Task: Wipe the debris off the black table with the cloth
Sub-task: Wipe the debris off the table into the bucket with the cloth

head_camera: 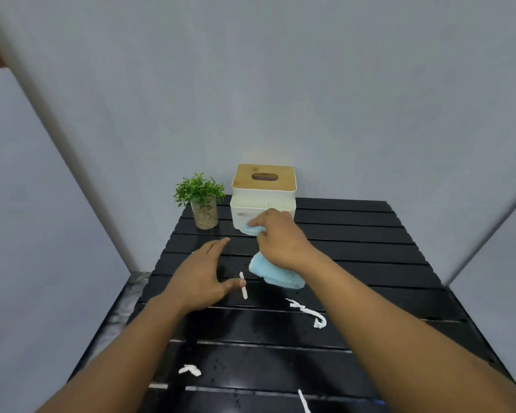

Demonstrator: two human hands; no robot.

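Observation:
A light blue cloth (pixel 276 274) hangs bunched from my right hand (pixel 280 239), which grips it above the middle of the black slatted table (pixel 370 251). My left hand (pixel 203 275) hovers flat with fingers spread, to the left of the cloth, holding nothing. White paper scraps lie on the slats: a thin twisted strip (pixel 243 286) by my left thumb, a curled piece (pixel 310 314) under my right forearm, a small piece (pixel 190 370) near the front left, and a strip (pixel 304 401) at the bottom edge.
A white tissue box with a wooden lid (pixel 264 186) stands at the table's back edge, just behind my right hand. A small green plant in a glass jar (pixel 203 201) stands to its left. Grey walls close in behind and at both sides.

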